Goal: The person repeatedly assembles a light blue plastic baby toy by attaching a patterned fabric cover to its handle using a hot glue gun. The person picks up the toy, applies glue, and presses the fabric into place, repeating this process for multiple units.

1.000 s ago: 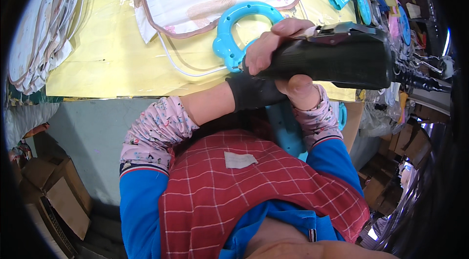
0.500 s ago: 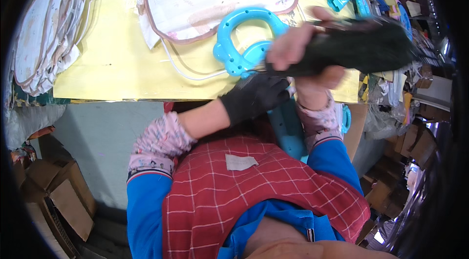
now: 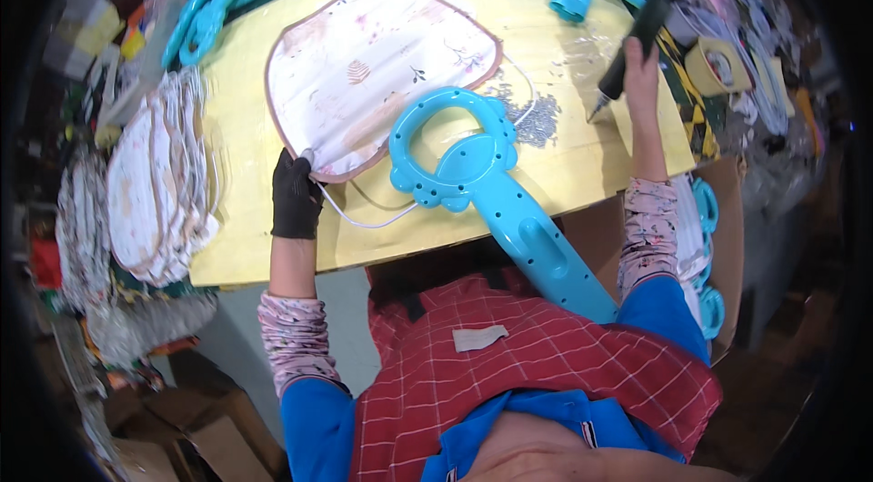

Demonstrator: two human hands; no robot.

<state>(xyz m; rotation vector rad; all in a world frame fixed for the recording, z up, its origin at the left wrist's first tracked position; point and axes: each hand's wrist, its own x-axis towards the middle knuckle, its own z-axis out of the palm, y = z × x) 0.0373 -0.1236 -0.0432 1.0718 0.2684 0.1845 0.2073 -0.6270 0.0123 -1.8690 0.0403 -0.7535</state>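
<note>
Since the earlier frame, the right hand (image 3: 640,77) has carried the black power driver (image 3: 644,32) away from the blue frame (image 3: 496,184) toward the table's right side, and the gloved left hand (image 3: 297,195) has left the frame for the fabric panel (image 3: 382,73); my view has shifted too. From my remote seat I see the left fingers closed on the panel's lower-left edge, creasing the cloth there, a grip I would guess steadies it. Right fingers are wrapped around the driver's body, its bit angled down near the table (image 3: 236,236), beside scattered screws (image 3: 538,123); that spot probably keeps tool and screws close together.

Between the hands, untouched by either, the frame lies with its ring on the table and its handle slanting over the edge to the red apron (image 3: 527,341), which I judge helps prop it. White wire (image 3: 368,225) runs from the panel toward the ring, so they sit close. More panels (image 3: 150,186) are stacked at the left, likely for easy reach.
</note>
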